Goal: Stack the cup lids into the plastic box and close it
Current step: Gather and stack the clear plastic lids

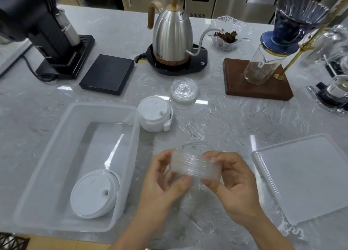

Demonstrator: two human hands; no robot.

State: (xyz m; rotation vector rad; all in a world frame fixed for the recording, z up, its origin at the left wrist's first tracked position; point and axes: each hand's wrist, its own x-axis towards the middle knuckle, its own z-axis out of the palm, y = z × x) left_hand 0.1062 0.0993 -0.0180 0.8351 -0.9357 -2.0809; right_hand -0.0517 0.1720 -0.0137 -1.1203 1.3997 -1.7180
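**Clear lid stack held above the counter's near edge**

A stack of clear lids is gripped sideways between the left hand and the right hand, both closed on it. The open plastic box, toward the near left corner, holds white lids. Its cover lies at the near right. More white lids and clear lids are stacked mid-counter.

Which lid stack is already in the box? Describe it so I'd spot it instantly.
Find the open plastic box at the left of the counter. In its near corner a stack of white lids leans on the wall; the other white stack stands outside it.
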